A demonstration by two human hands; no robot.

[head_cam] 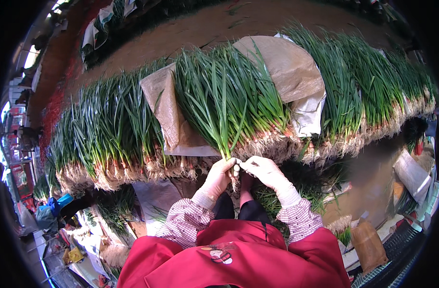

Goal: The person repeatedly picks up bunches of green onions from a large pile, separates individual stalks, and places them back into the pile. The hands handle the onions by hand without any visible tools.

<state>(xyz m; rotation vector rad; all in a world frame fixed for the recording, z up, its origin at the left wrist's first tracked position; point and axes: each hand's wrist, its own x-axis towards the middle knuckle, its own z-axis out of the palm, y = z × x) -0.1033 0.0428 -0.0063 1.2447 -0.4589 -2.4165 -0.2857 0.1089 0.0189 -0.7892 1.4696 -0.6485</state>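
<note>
My left hand [218, 177], in a pale thin glove, grips a green garlic plant [224, 145] around its stem base. The plant's leaves point away from me and its roots hang below my fingers. My right hand [264, 172], gloved too, has thumb and fingertips pinched together beside the plant's base; whether a bit of skin is between them is too small to tell. Just beyond both hands lies a thick row of green garlic [237, 97], roots towards me. A tan woven sheet [169, 108] lies to its left and another tan sheet [284, 68] covers part of its right.
More garlic bunches [111, 133] line the left, and others [363, 86] the right. Loose leaves [277, 201] litter the ground by my feet. At lower right are a brown package [368, 244] and a dark crate [395, 259]. Blue plastic bags [54, 207] lie at left.
</note>
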